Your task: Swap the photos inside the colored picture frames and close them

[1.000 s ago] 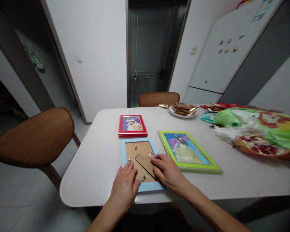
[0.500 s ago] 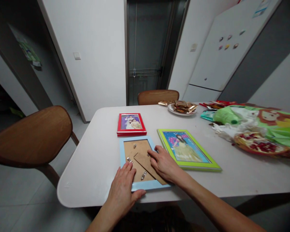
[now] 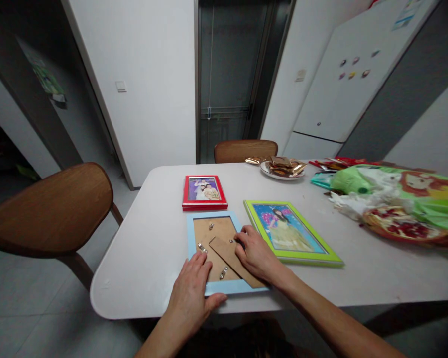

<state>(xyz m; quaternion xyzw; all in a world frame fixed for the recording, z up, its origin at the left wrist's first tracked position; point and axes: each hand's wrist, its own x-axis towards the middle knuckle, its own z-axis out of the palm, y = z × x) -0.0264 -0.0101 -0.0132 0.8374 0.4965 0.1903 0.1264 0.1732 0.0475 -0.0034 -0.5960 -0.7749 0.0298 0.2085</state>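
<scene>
A light-blue picture frame (image 3: 191, 236) lies face down on the white table, its brown backing board (image 3: 205, 229) up, with metal clips and a slanted brown stand flap (image 3: 227, 256). My left hand (image 3: 191, 283) rests with spread fingers on the frame's lower left edge and backing. Over the right side, my right hand (image 3: 256, 251) has its fingers curled at a clip near the flap; what they grip is hidden. A green frame (image 3: 309, 226) with a picture of a figure in a yellow dress lies just to the right. Behind is a red frame (image 3: 205, 205).
A plate (image 3: 280, 175) of gold-wrapped packets stands at the table's back. To the right lie a green bag (image 3: 436, 196), white tissue (image 3: 349, 205) and an opened pomegranate (image 3: 403, 223). Wooden chairs stand at the left (image 3: 52, 209) and behind the table (image 3: 245, 149).
The fingers of my right hand have curled in slightly at the clip. My left hand stays on the blue frame. The whole view has shifted slightly.
</scene>
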